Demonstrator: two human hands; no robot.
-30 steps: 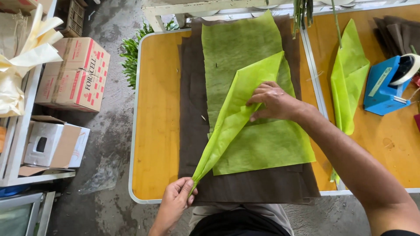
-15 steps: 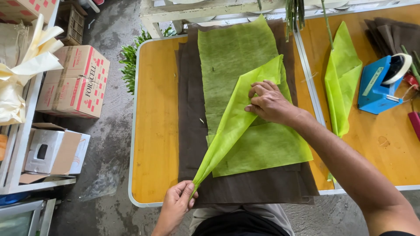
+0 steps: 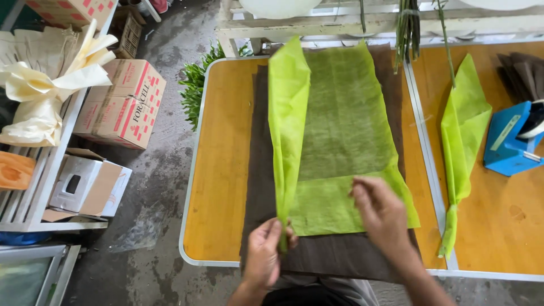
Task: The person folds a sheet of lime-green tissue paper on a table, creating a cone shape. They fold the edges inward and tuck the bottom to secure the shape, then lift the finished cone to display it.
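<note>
Left hand (image 3: 265, 255): near edge of the worktop (image 3: 221, 170), grip pinched on the lower tip of a folded lime-green sheet (image 3: 288, 124), which runs as a long narrow strip from the fingers to the far edge.

Right hand (image 3: 381, 212): just right of the left, fingers loosely curled over the near corner of the flat green sheet (image 3: 345, 141); whether it presses or grasps the sheet, I cannot tell.

Flat green sheet: spread on a dark brown sheet (image 3: 334, 258), which covers the middle of the orange worktop; the lime strip lies along its left side.

Second lime-green sheet (image 3: 462, 147): gathered to a point, on the adjoining worktop to the right.

Blue tape dispenser (image 3: 510, 144): far right.

Green stems (image 3: 407, 25): at the far edge, between the two worktops.

Cardboard boxes (image 3: 122, 102): on the floor, left, beside a white shelf rack (image 3: 39, 192) bearing cream paper (image 3: 51, 85).

Leafy greens (image 3: 195, 85): by the worktop's far-left corner.
</note>
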